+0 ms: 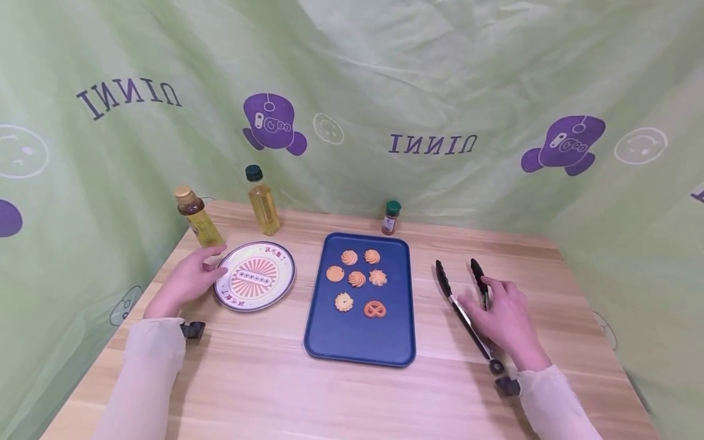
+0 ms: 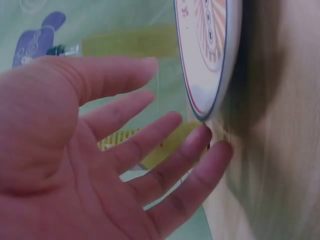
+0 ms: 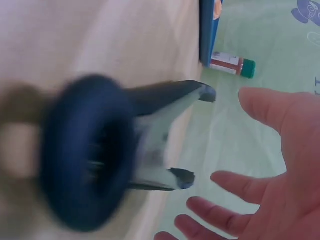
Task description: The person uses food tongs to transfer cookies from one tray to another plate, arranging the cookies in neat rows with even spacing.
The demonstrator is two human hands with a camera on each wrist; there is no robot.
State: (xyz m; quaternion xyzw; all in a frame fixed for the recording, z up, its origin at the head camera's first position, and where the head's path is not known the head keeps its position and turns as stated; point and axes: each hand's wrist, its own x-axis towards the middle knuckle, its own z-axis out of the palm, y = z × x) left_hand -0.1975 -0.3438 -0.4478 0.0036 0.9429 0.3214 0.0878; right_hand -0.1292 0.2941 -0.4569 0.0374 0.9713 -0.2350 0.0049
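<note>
My left hand [image 1: 188,280] is at the left rim of a round white plate [image 1: 283,275] with a red-striped centre. In the left wrist view its fingers [image 2: 192,172] are spread and relaxed beside the plate's edge; whether a fingertip touches the rim I cannot tell. Over a pair of tongs [image 1: 464,315] with black ends and a ring, my right hand [image 1: 508,321] hovers with thumb and fingers apart. The right wrist view shows the tongs [image 3: 155,145] lying spread apart, with a gap between them and the fingers [image 3: 240,187].
A blue tray [image 1: 360,342] between the hands bears several cookies [image 1: 356,279] and a pretzel [image 1: 375,309]. Behind the plate stand a gold-capped bottle [image 1: 200,223] and an oil bottle [image 1: 263,205]. A green-capped spice jar [image 1: 390,219] is by the green curtain [image 1: 352,79].
</note>
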